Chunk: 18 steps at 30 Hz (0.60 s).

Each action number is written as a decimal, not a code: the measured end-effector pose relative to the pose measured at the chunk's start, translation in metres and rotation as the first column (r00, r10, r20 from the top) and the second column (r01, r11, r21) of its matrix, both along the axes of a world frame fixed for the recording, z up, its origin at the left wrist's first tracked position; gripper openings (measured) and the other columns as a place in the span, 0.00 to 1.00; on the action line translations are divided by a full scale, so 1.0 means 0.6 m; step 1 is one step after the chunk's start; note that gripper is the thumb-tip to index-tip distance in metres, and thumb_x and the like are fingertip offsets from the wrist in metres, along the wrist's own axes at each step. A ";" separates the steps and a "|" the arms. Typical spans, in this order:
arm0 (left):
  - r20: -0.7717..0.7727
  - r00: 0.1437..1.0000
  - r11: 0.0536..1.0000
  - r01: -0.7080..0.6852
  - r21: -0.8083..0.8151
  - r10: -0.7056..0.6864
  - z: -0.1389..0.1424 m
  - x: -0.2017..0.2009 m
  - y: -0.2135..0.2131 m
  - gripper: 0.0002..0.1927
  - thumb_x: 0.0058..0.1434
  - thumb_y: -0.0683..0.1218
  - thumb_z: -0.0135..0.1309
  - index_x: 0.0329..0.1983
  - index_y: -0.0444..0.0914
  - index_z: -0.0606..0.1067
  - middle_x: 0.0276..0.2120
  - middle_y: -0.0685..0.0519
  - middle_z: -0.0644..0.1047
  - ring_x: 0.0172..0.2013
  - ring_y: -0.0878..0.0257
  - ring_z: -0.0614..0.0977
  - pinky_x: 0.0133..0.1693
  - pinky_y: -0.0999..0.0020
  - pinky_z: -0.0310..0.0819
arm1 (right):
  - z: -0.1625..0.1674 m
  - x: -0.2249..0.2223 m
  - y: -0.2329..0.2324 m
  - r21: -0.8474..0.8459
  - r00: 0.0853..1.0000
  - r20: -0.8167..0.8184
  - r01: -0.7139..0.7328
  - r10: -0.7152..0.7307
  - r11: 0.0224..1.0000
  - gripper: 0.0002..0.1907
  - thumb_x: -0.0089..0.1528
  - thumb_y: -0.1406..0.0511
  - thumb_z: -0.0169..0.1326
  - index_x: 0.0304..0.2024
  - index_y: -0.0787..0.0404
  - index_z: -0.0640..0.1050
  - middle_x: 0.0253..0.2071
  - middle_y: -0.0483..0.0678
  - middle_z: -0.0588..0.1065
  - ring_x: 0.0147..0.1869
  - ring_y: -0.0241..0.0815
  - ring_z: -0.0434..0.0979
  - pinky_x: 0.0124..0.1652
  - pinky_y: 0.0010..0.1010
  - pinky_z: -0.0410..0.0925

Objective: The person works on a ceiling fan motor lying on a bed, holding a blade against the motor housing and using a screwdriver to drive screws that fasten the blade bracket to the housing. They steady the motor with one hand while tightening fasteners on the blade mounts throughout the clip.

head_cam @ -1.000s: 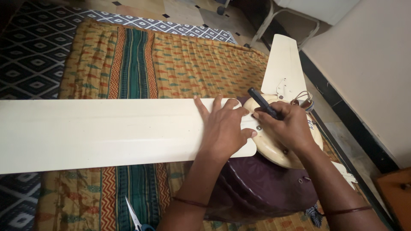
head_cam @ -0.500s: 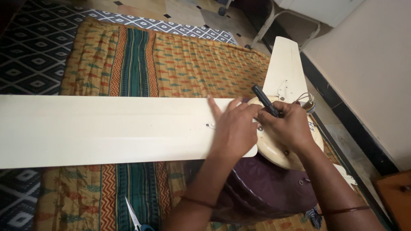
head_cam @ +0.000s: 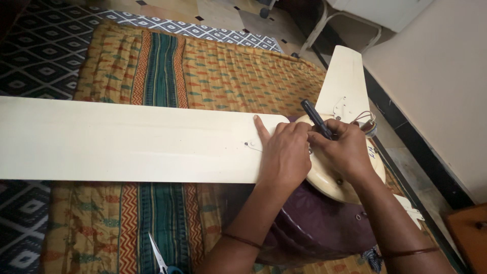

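Since a second ago, the left hand (head_cam: 285, 155) has slid along the cream fan blade (head_cam: 127, 144) toward the motor hub (head_cam: 350, 180), fingers drawn in and pressing it flat. The right hand (head_cam: 345, 149) stays clenched on a dark screwdriver (head_cam: 317, 119) at the joint, where the blade lies on the hub over a patterned quilt (head_cam: 213, 76); whether its screws are fully seated cannot be told.

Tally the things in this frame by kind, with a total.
Fan blades: 3
Fan motor: 1
Screwdriver: 1
Scissors: 1
Quilt: 1
Hands: 2, left hand, right hand
Total: 9
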<state>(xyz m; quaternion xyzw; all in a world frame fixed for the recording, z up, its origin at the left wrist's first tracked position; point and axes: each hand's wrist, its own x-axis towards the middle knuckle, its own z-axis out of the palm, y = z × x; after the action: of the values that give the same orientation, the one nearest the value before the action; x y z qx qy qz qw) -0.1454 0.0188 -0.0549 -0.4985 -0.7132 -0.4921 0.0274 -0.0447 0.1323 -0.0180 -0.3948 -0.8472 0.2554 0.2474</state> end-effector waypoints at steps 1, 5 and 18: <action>0.013 1.000 1.000 0.007 0.011 -0.007 -0.001 0.000 0.000 0.11 0.59 0.41 0.55 0.45 0.39 0.75 0.39 0.53 0.80 0.49 0.55 0.78 0.67 0.23 0.32 | -0.001 0.000 0.001 -0.010 0.999 -0.033 -0.042 0.042 0.999 0.08 0.59 0.64 0.65 0.35 0.64 0.84 0.24 0.41 0.78 0.27 0.27 0.70 0.29 0.25 0.64; 0.027 1.000 0.999 0.005 0.052 -0.006 -0.003 0.000 0.000 0.09 0.60 0.40 0.54 0.44 0.38 0.74 0.36 0.52 0.81 0.48 0.54 0.79 0.67 0.23 0.33 | -0.003 0.000 0.003 -0.031 0.992 -0.079 -0.097 0.094 0.995 0.07 0.60 0.66 0.64 0.35 0.65 0.84 0.25 0.40 0.77 0.27 0.26 0.70 0.28 0.24 0.63; 0.030 0.999 0.995 -0.029 0.097 0.026 -0.006 0.001 0.005 0.10 0.64 0.42 0.52 0.48 0.37 0.73 0.35 0.50 0.81 0.47 0.53 0.80 0.67 0.25 0.35 | 0.004 -0.002 -0.007 -0.063 0.989 -0.092 -0.122 0.117 0.990 0.06 0.60 0.67 0.62 0.37 0.63 0.85 0.27 0.38 0.79 0.28 0.23 0.69 0.29 0.21 0.63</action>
<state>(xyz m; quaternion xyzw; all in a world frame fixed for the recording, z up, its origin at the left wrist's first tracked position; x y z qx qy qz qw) -0.1448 0.0220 -0.0586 -0.4796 -0.6954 -0.5330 0.0481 -0.0457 0.1281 -0.0157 -0.3399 -0.8485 0.3156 0.2550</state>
